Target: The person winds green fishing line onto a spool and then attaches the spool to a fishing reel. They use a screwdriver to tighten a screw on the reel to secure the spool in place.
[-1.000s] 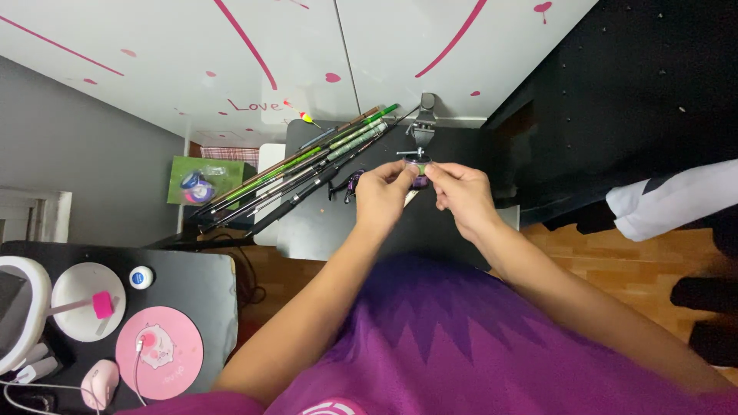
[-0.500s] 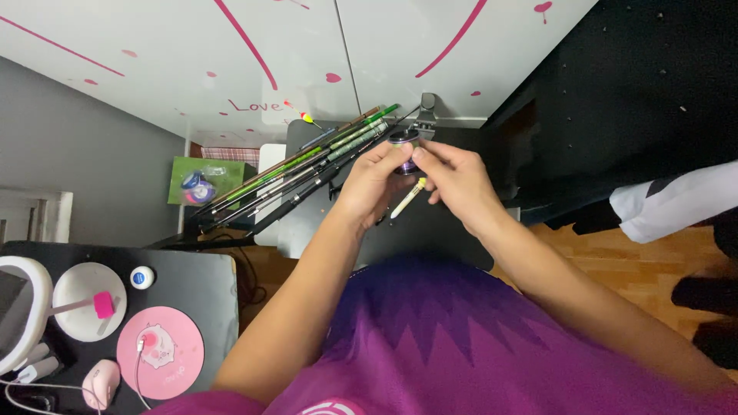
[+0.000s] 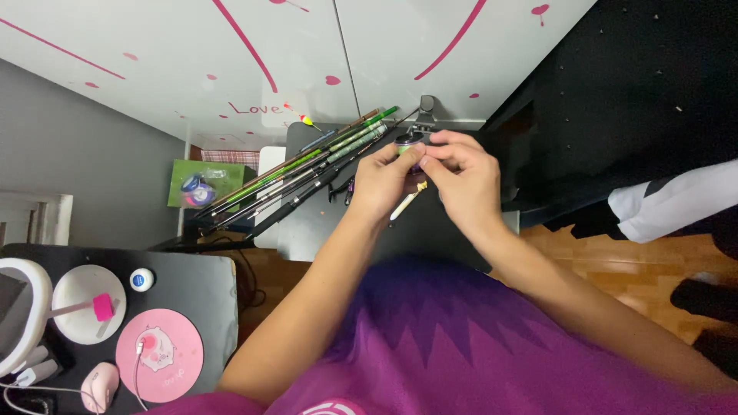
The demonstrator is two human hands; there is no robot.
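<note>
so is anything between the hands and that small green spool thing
Nothing visible. Both the left hand and right hand already pinch the small green spool directly; a pale stick hangs just below them.

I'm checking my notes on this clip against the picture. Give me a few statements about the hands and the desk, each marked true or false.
1. Both hands meet over the dark table. True.
2. The left hand and right hand are together on a small spool. True.
3. The bundle of rods lies to the right of the hands. False: it lies to their left.
4. A pale stick hangs below the hands. True.
5. The round pink mat lies under the hands. False: it lies on the side desk at lower left.
</note>
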